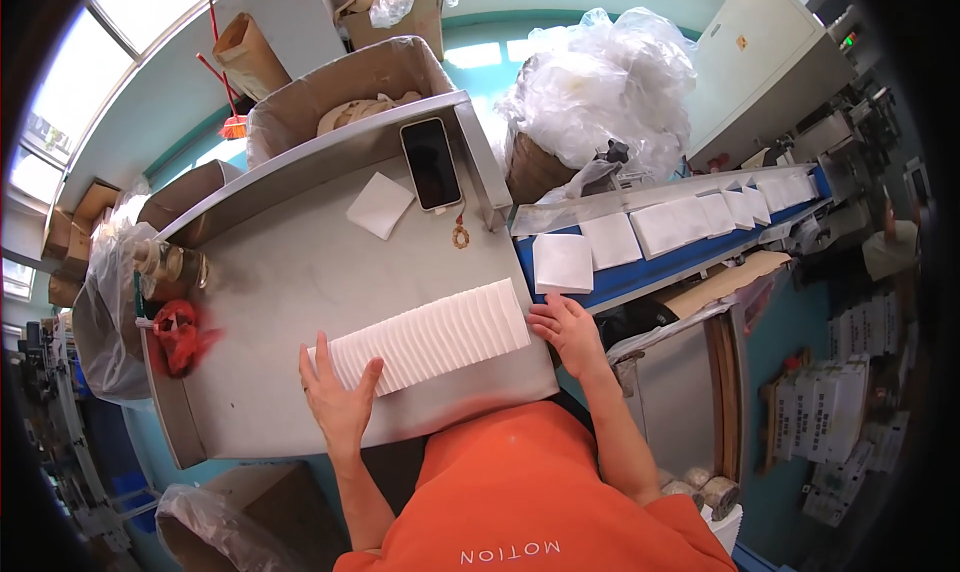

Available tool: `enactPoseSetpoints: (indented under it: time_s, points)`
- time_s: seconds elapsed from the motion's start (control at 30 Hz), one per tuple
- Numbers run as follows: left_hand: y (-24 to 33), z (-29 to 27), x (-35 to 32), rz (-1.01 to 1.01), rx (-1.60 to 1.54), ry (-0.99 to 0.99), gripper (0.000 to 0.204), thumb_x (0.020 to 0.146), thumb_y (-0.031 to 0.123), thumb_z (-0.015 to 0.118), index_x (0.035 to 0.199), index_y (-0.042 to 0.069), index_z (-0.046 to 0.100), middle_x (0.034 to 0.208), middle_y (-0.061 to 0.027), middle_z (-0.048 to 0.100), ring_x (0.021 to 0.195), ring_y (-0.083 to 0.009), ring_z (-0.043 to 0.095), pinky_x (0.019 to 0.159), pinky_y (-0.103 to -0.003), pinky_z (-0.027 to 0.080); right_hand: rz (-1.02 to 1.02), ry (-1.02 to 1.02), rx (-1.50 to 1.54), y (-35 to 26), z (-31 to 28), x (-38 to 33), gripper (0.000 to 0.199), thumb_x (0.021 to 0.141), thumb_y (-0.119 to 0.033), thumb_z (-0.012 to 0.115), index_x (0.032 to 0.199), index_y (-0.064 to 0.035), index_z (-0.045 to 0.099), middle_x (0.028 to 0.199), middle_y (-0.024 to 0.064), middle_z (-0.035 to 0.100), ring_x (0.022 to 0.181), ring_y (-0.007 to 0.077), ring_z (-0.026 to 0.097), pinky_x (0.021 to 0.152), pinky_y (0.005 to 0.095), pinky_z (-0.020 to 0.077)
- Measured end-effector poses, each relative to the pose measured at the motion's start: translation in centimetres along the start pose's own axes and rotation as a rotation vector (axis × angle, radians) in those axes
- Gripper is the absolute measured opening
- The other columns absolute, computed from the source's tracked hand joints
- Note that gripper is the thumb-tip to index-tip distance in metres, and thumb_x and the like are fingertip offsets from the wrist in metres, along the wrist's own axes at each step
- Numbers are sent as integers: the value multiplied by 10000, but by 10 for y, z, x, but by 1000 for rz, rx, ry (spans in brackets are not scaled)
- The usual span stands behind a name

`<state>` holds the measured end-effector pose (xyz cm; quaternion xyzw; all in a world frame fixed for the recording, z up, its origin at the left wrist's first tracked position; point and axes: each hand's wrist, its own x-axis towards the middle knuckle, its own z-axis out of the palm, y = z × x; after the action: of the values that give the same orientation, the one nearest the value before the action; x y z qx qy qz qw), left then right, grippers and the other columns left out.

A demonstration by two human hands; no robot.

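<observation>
— So, where are the two hands at this moment?

— Both are on a long row of white folded sheets (430, 337) that stands on edge across the grey steel table (290, 272). The left hand (338, 392) is pressed flat against the row's left end, fingers spread and the thumb up along the front of the stack. The right hand (566, 330) is pushed against the right end, fingers together and slightly bent, close to the table's edge. So the row is squeezed between the two palms rather than gripped by either one

— And the row itself?

— It runs at a slant, the right end higher in the view, in the near part of the table, just in front of the person's orange shirt (520, 492)

— What else is on the table?

— A single white sheet (380, 205) lies farther back, and just beside it a dark phone (431, 163) rests face up against the raised rim. A small ring-shaped trinket (460, 236) lies below the phone. At the left edge there is a red crumpled bag (180, 334) and a pair of jars (170, 264)

— And to the right?

— A blue conveyor belt (660, 264) carries a line of white square packs (690, 219), well apart from the right hand except for the nearest one (562, 263), which is just above its fingertips. A heap of clear plastic bags (600, 87) is behind the belt, and an open cardboard box (345, 97) is behind the table
</observation>
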<state>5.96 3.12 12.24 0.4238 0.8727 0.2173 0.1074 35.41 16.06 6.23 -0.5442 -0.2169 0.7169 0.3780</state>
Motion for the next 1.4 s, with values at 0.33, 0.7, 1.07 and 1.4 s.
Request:
enactPoseSetpoints:
  time_s: [0.33,0.7,1.07,1.4]
  points:
    - [-3,3,3,4,33,40,852,770,544,720,1415,91,396,1438,-291,304,1264,-482,390,1025,-524,362,250,-282,18,22,17,1,409,945,-315,592,1256,-51,557,1141,40,624,1027,156,579,877,351,449]
    - [-1,2,2,-10,61,43,857,777,558,704,1428,99,386,1443,-281,305,1262,-472,400,1023,-522,363,-14,-151,-403,12,23,-7,460,927,-274,616,1311,-52,494,1045,69,632,882,104,585,679,250,468]
    - [4,3,1,1,53,0,877,764,558,716,1431,100,378,1446,-274,304,1270,-471,389,1027,-519,363,-49,-61,-276,11,23,-1,451,937,-387,602,1198,-23,554,969,75,642,912,139,612,733,250,491]
    - [2,7,0,-8,67,26,881,766,573,707,1431,98,376,1447,-278,295,1264,-475,388,1023,-524,363,313,-292,23,17,13,-8,309,932,-303,608,1131,-66,604,971,2,632,856,115,554,715,278,445]
